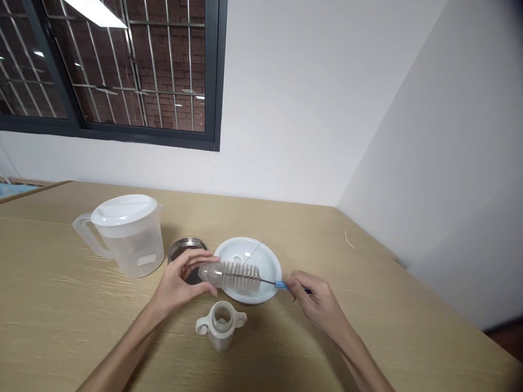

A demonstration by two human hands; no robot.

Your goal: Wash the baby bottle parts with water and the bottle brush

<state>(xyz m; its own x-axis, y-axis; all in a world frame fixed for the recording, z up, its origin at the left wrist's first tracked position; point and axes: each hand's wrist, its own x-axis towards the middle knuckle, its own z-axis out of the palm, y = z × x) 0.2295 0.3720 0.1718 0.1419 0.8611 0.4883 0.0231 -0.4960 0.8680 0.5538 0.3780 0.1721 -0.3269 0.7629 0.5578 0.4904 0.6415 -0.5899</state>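
My left hand curves its thumb and fingers around a translucent, dome-shaped cap. The tip of a bottle brush with pale bristles meets the cap and appears to sit partly inside it. My right hand is closed on the brush's blue handle, so the brush lies roughly level between both hands. Below the brush is a white oval plate. Nearer to me, an uncapped baby bottle with two side handles stands upright. A round metal container is partly hidden behind my left hand.
A lidded clear plastic pitcher stands at the left of the wooden table. A thin pale strip lies toward the right edge. White walls border the back and right, with a barred window at upper left.
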